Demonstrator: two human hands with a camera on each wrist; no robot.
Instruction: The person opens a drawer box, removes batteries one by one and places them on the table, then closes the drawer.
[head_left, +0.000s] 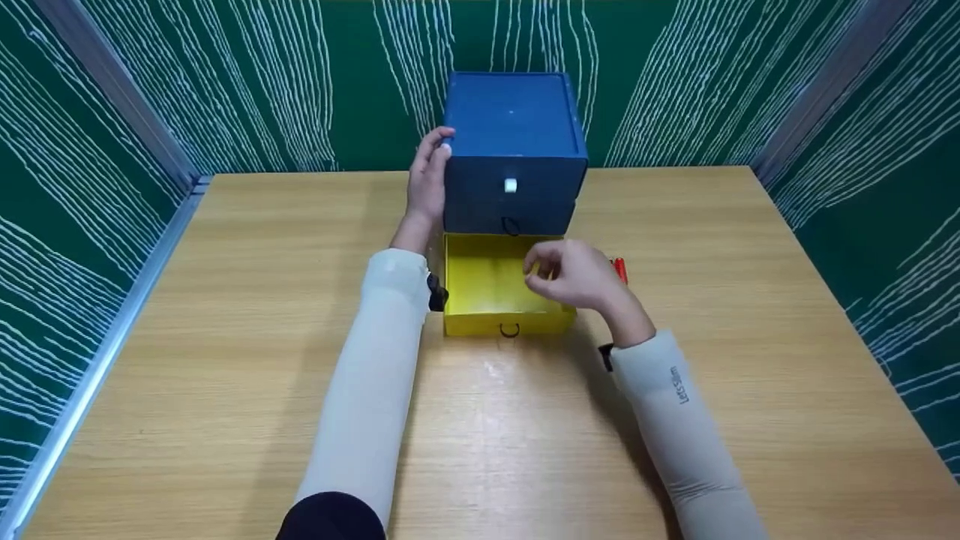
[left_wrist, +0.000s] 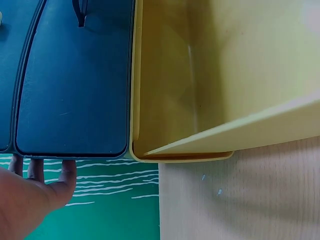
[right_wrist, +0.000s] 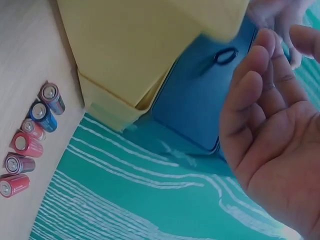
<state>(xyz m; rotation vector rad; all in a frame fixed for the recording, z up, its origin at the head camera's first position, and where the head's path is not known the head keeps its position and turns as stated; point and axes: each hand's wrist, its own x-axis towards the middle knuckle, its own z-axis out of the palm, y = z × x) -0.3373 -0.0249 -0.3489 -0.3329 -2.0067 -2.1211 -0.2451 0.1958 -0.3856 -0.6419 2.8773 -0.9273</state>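
A blue drawer cabinet (head_left: 517, 116) stands at the back of the table, with a white knob (head_left: 511, 185) on its upper drawer. Below, a yellow drawer (head_left: 480, 324) is pulled out toward me, its yellow floor showing. My left hand (head_left: 428, 176) rests against the cabinet's left side, fingers (left_wrist: 69, 175) extended along it. Over the right part of the yellow drawer hovers my right hand (head_left: 577, 276), fingers loosely bent. In the right wrist view its thumb and fingers hold nothing. A black ring pull (right_wrist: 226, 56) is on the blue drawer front above the yellow one.
Several batteries (right_wrist: 44, 118), red, blue and dark, stand in a row on the table to the right of the drawer; in the head view my right hand mostly hides them. Green walls with white streaks enclose the wooden table (head_left: 225, 315) at the back and sides.
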